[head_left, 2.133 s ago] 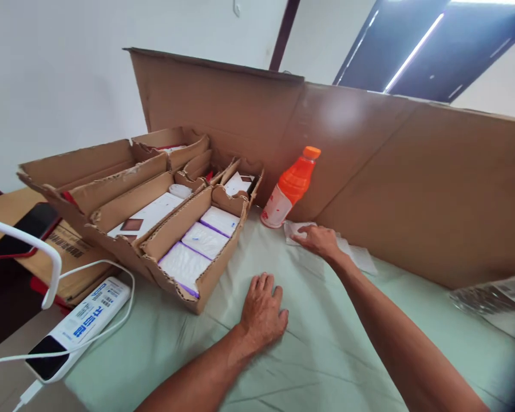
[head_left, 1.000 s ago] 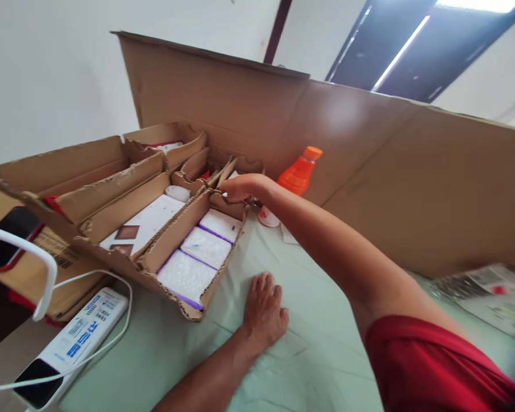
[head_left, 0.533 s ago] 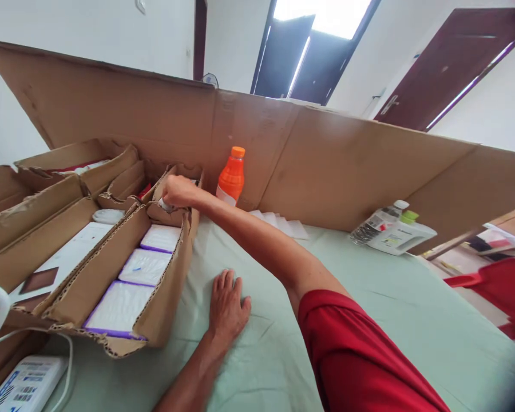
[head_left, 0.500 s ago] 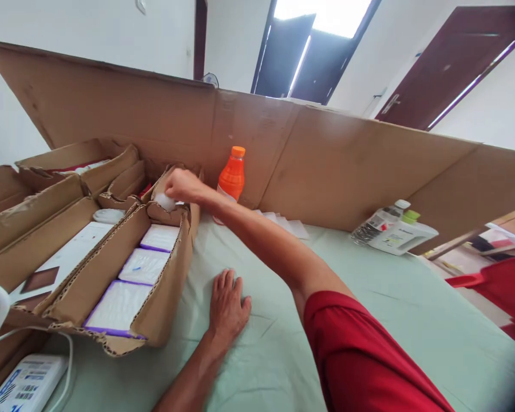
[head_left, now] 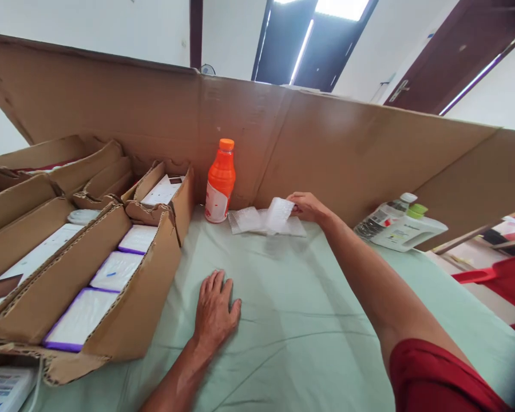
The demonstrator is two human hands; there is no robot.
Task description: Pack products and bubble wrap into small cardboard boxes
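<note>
R hand [head_left: 309, 207] grasps a translucent white pouch [head_left: 280, 214], bubble-wrap by the look of it, pinched btw thumb & fingers at its 2 o'clock edge. Pouch stands tilted over a row of flat translucent white pouches [head_left: 245, 220] on the pale green cloth [head_left: 283, 297]; can't tell if its lower edge touches them.

L hand [head_left: 216, 313] is at approx 7 o'clock from the held pouch: palm down, fingers slightly spread, released, nothing visible in its grip, resting on the cloth.

Step in hand, as I judge it: handling one pouch at the row. Next move prob calls for a light, steady pinch, b/c the film looks thin & floppy, plus care not to drag its neighbours along.

At 10 o'clock from the pouch, just beside the row's end: upright orange plastic bottle w/ orange cap & pale label [head_left: 221, 182]. Further out, approx 9 o'clock: brown cardboard compartment box [head_left: 148, 297] w/ white purple-edged packs [head_left: 115, 270] in its near-R compartment. At 3 o'clock from R hand, well apart: clear plastic bottle w/ white cap [head_left: 380, 220], next to white plastic jug w/ green cap [head_left: 407, 234]. Behind all, toward 12: tall brown cardboard panel [head_left: 326, 143].
</note>
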